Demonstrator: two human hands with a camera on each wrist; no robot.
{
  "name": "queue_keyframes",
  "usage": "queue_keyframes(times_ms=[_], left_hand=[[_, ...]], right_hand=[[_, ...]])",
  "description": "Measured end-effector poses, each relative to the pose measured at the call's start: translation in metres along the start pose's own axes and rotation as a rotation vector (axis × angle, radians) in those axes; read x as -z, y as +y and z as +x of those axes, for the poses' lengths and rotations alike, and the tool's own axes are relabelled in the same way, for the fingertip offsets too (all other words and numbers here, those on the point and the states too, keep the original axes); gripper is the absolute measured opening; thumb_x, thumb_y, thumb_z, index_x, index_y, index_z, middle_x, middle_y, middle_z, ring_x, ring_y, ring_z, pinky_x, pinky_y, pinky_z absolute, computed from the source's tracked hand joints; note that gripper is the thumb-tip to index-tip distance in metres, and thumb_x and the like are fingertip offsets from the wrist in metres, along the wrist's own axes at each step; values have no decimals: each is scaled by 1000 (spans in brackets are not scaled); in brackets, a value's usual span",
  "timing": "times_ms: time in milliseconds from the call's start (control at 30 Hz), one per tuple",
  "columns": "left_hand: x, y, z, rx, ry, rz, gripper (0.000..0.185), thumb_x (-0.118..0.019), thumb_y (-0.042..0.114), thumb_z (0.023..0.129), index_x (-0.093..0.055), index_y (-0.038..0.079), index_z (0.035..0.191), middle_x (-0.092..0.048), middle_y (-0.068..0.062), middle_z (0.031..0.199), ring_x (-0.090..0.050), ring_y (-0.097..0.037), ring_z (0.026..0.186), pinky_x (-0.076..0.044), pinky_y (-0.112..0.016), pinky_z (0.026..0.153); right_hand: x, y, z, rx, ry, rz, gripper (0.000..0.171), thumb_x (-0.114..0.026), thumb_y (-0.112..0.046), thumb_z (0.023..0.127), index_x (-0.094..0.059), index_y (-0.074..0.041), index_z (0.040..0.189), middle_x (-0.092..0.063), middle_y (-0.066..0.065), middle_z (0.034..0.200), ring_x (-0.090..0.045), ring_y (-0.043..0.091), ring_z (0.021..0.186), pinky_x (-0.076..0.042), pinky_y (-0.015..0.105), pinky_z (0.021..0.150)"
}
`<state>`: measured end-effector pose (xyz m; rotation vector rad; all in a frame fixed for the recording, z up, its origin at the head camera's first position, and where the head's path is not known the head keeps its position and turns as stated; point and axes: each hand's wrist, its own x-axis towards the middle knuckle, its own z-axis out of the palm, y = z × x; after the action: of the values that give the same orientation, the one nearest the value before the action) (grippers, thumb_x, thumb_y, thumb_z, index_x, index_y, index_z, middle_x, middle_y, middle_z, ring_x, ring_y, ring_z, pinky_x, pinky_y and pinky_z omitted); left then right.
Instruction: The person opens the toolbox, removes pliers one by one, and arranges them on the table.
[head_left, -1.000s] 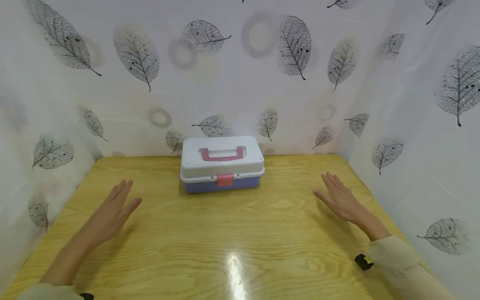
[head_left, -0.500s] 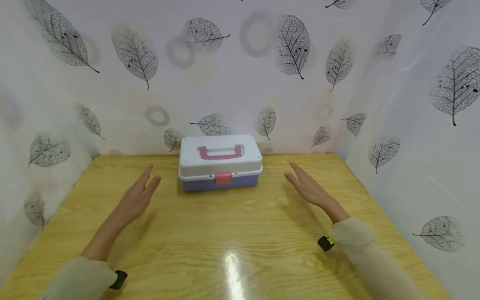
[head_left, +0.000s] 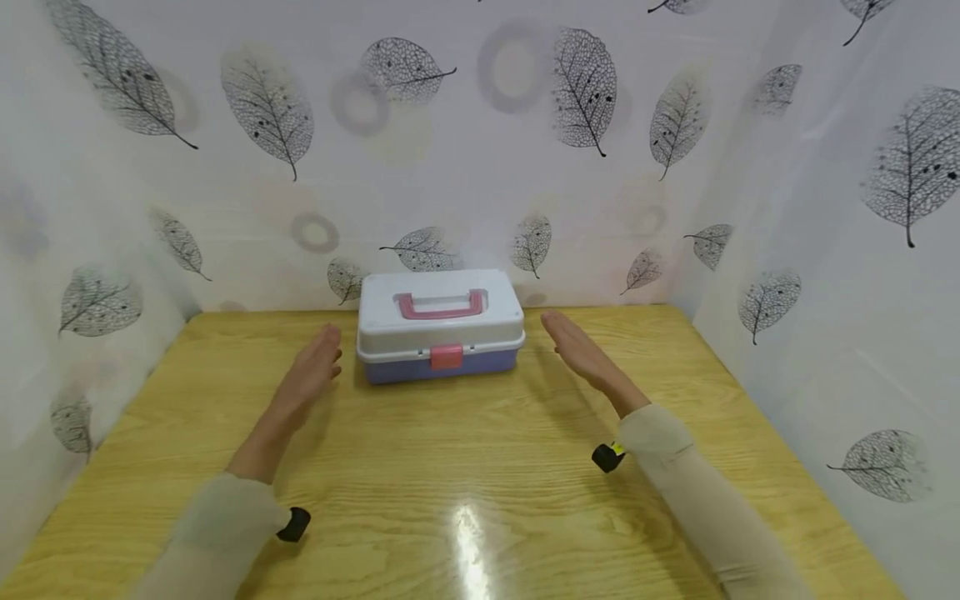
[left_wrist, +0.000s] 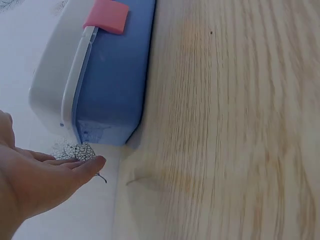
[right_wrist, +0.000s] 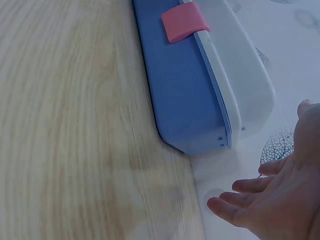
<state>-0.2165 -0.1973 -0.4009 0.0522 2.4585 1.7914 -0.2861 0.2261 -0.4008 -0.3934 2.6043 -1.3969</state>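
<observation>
Head view: your left hand [head_left: 307,368] and right hand [head_left: 583,350] stand just apart from the white-and-purple box [head_left: 441,329] between them, near the far edge of the wooden table [head_left: 420,475], before a leaf-print curtain [head_left: 450,167]; a yellow mark [head_left: 618,447] on your right wrist's black device [head_left: 606,459] is too small to read. Left wrist: your fingers [left_wrist: 87,169] extend, nearly straight, by one end. Right wrist: your fingers [right_wrist: 228,210] stretch slightly spread near the other

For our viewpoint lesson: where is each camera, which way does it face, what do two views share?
Head: on the head, facing forward and down at the box; left hand, right hand, sleeves show.
Left wrist: worn there, facing the box's left end; left hand shows.
Right wrist: worn there, facing its right end; right hand shows.
Both wrist views share the latch.
</observation>
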Motion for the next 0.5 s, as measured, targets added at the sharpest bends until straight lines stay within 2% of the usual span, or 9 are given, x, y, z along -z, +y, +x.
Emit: queue_keyframes(times_ms=[67, 233, 367, 500], left_hand=[[-4, 0, 6, 17, -2, -49, 92, -24, 68, 104, 3, 4, 165, -1, -23, 170, -17, -50, 152, -23, -57, 123], [-13, -2, 18, 30, 16, -111, 86, -23, 62, 106, -2, 2, 164, -1, -19, 171, -17, -46, 153, -24, -54, 124], [-18, -2, 23, 5, 8, -128, 81, -22, 60, 108, -12, 4, 165, -13, -22, 170, -21, -44, 153, -24, -56, 123], [-22, -3, 26, -22, -18, -151, 80, -23, 59, 109, -16, 1, 164, -22, -27, 166, -24, -42, 153, -23, -56, 124]], right_hand=[[-4, -3, 7, -11, -12, 55, 79, -23, -56, 110, -13, 1, 164, -17, 24, 168, -23, 43, 152, -31, 59, 119], [-12, -15, 17, -12, -58, 128, 71, -22, -48, 112, -17, 0, 164, -20, 25, 167, -24, 47, 151, -32, 62, 118], [-20, -21, 25, -8, -78, 159, 68, -21, -45, 113, -17, 0, 164, -22, 22, 167, -26, 44, 150, -32, 64, 117], [-28, -21, 31, -20, -74, 196, 72, -21, -51, 111, -21, -1, 163, -34, 22, 160, -36, 37, 145, -37, 61, 114]])
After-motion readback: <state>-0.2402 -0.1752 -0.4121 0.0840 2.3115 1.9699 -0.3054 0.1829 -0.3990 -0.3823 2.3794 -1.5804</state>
